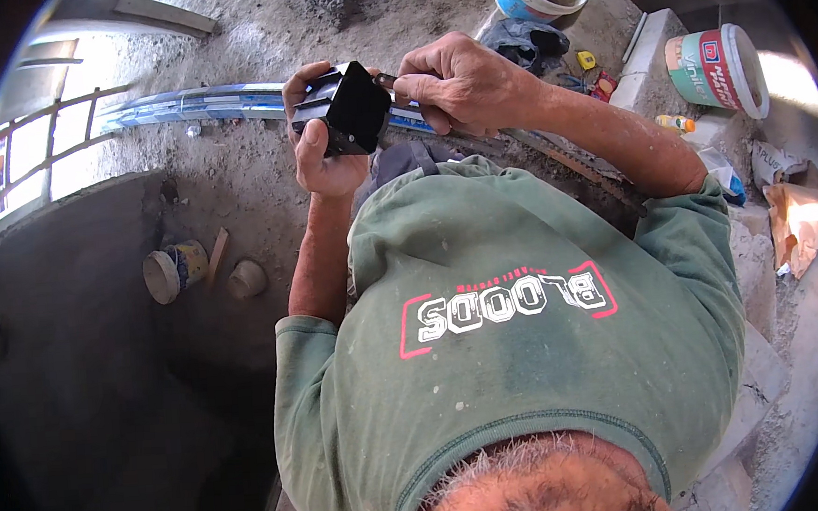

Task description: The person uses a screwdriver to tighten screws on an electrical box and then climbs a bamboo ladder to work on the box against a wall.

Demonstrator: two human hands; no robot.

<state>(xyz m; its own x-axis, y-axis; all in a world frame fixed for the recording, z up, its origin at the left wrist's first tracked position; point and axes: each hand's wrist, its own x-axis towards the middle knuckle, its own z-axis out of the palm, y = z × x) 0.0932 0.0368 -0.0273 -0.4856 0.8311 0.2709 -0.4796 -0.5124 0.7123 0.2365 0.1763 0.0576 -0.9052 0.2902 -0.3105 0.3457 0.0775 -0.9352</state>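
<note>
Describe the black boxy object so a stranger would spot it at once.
From the green printed shirt, follow the left forearm up to the bare left hand. It grips the black boxy object: compact and dark, unlike the long blue and silver strips behind it.

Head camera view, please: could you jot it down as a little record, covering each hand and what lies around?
Left hand: gripping a black, box-shaped object
Right hand: fingertips pinching a small dark piece at the box's right side; too small to identify
Behind the hands: long, shiny blue-and-silver strips on grey, dusty ground
Picture's upper right: white bucket with a red-and-green label
Picture's lower left: stained white-and-yellow bucket
</note>
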